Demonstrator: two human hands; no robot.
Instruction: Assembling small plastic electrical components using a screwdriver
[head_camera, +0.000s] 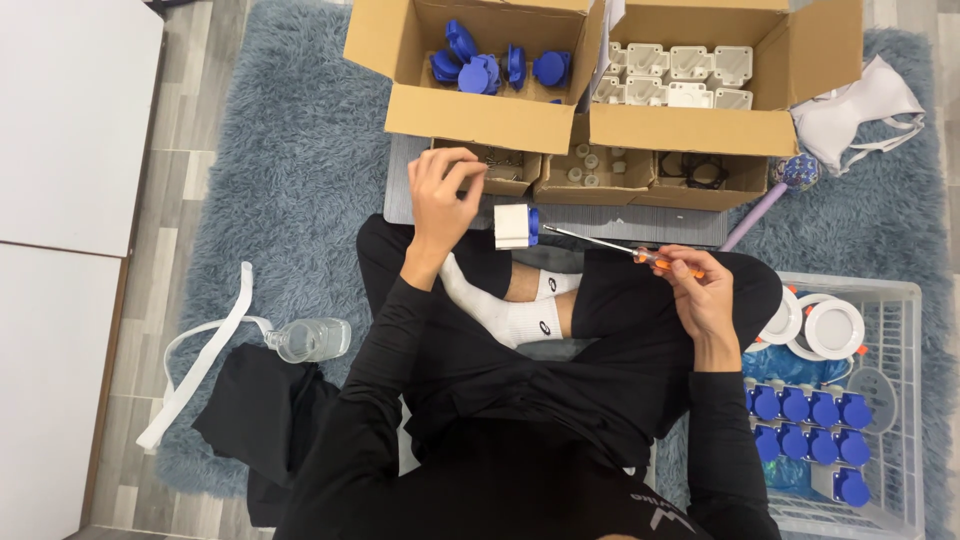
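Gripped orange-handled steel screwdriver (622, 250) in right hand (703, 298), tip at white-and-blue plastic socket block (517, 226) above lap w/ nothing visibly holding it, left hand (440, 195) pinched shut, poss. on small screw; risked block slipping off tip, unsupported.

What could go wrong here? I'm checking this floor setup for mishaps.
The white and blue part sits unheld on the lap board while the left hand pinches something too small to make out; a nudge could knock it off. The screwdriver in the right hand points its tip at the part, near the left hand, so a slip might jab it. Anything small dropped could vanish into the shaggy rug.
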